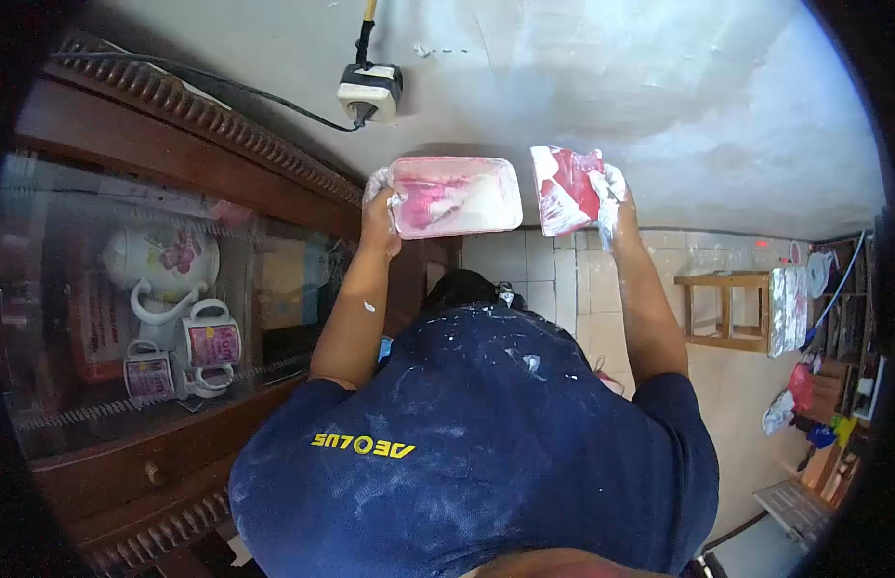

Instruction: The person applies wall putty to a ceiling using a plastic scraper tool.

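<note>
One pink rectangular tray, smeared inside with white paste, held before me near the grey wall; my left hand grips its left edge. One flat red piece, streaked white, beside the tray and apart from it; my paste-coated right hand clasps its right edge. Beyond: one socket block with black cord. Left: one glass-fronted wooden cabinet containing mugs. Right: one wooden stool.

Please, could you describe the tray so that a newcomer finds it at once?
Look along the grey wall to the left hand. It holds the tray: rectangular, pinkish, smeared with white paste, with rounded corners, unlike the flat red scraper in the right hand.
</note>
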Available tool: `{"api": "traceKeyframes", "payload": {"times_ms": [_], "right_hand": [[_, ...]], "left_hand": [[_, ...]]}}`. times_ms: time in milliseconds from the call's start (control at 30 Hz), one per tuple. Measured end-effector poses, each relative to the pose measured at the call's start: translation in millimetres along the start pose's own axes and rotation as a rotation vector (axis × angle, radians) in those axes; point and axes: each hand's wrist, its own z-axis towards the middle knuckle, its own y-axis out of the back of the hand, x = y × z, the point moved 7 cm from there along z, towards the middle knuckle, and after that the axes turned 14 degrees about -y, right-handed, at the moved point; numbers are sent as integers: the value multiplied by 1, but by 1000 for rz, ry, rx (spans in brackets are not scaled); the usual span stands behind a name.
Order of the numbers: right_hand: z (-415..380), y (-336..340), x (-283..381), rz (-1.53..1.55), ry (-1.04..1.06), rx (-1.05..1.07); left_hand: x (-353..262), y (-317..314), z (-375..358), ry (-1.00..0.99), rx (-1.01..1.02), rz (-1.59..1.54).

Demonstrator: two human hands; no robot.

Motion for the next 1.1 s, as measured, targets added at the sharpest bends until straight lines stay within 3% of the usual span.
{"api": "traceKeyframes", "payload": {"times_ms": [33,100,167,333,500,567,600,633,700,733,867,1100], "right_hand": [[-5,-13,6,-93,87,95],[-13,-20,9,-36,19,100],[-15,-25,18,-153,123,120],[-34,-31,21,-82,0,157],[-54,-27,2,-166,37,7],[-67,-26,6,-42,199,25],[-78,-25,15,-229,403,4],[-87,-22,19,-232,401,0],[-125,-42,43,-805,797,-55],[-127,-37,36,-905,875,-206],[-144,-68,31,-1191,1068,-19],[-143,-60,27,-1260,998,115]], "left_hand": [[-3,-5,-1,0,28,-9],[-3,-4,1,5,59,-23],[-3,-5,4,-35,134,4],[-11,-15,0,-5,150,-1],[-9,-14,-2,56,181,-62],[-10,-17,-3,58,183,-69],[-10,-17,-4,61,178,-71],[-9,-16,-5,66,178,-74],[-5,-15,-5,107,214,-133],[-2,-12,-4,134,175,-124],[-6,-15,-8,168,185,-128],[2,-9,-10,210,209,-127]]}}
